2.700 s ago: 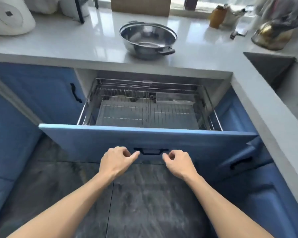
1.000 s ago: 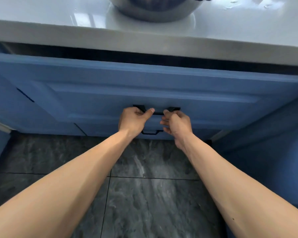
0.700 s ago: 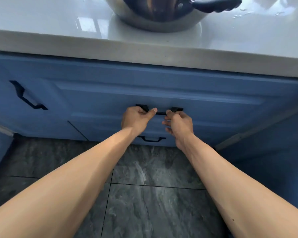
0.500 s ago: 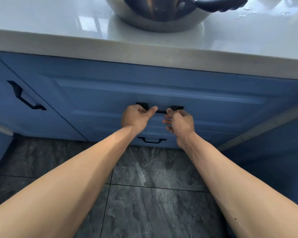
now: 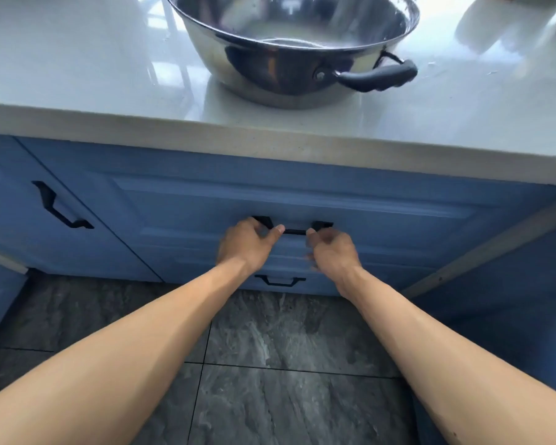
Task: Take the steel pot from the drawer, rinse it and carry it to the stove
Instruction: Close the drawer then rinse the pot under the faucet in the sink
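The steel pot point(image 5: 270, 69), with a black side handle point(image 5: 376, 77), stands on the pale countertop point(image 5: 77, 75) close to its front edge. Directly below it is the blue drawer front point(image 5: 398, 232), pushed fully in. Both of my hands are at its black handle point(image 5: 294, 231). My left hand point(image 5: 244, 248) is curled around the handle's left end with the thumb on the bar. At the right end, my right hand point(image 5: 333, 255) is curled and slightly blurred. The pot's far rim is cut off by the top of the frame.
A second, lower drawer handle point(image 5: 280, 281) shows between my wrists. A blue cabinet door with a black handle point(image 5: 60, 210) is to the left. Another blue cabinet front point(image 5: 511, 284) angles in at the right. Dark grey floor tiles point(image 5: 286, 396) lie under my arms.
The drawer, open 2.7 s ago with its wire rack showing, has been pushed in by both hands. The view has tilted up, showing more of the pot. The right hand has shifted slightly.
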Demonstrator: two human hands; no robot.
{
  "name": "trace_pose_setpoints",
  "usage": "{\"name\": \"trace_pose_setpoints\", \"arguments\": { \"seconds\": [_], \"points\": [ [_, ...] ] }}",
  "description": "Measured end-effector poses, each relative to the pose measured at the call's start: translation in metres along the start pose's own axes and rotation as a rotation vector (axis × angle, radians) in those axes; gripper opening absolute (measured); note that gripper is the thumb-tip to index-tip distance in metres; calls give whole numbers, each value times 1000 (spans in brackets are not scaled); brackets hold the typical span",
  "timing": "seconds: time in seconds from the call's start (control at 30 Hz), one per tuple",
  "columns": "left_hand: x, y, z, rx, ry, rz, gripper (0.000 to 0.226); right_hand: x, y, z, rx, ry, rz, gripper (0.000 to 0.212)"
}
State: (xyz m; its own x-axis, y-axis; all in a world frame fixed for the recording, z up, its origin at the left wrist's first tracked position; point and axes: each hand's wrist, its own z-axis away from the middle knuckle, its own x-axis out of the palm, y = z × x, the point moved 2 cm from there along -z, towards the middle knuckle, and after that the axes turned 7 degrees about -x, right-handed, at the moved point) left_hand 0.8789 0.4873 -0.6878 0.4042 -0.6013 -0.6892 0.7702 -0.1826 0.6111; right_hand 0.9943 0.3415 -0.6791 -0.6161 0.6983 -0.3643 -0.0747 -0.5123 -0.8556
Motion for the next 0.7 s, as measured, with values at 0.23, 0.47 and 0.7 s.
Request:
{"name": "trace_pose_setpoints", "arguments": {
  "seconds": [0.23, 0.47, 0.7],
  "points": [
    [-76, 17, 50, 87, -42, -131, 90, -67, -52, 51, -184, 0, 324, 55],
    [-200, 77, 114, 150, 23, -162, 92, -141, -153, 118, -233, 21, 383, 51],
    [-335, 172, 164, 160, 141, -206, 109, -202, -283, 156, -286, 25, 388, 66]
  ]
}}
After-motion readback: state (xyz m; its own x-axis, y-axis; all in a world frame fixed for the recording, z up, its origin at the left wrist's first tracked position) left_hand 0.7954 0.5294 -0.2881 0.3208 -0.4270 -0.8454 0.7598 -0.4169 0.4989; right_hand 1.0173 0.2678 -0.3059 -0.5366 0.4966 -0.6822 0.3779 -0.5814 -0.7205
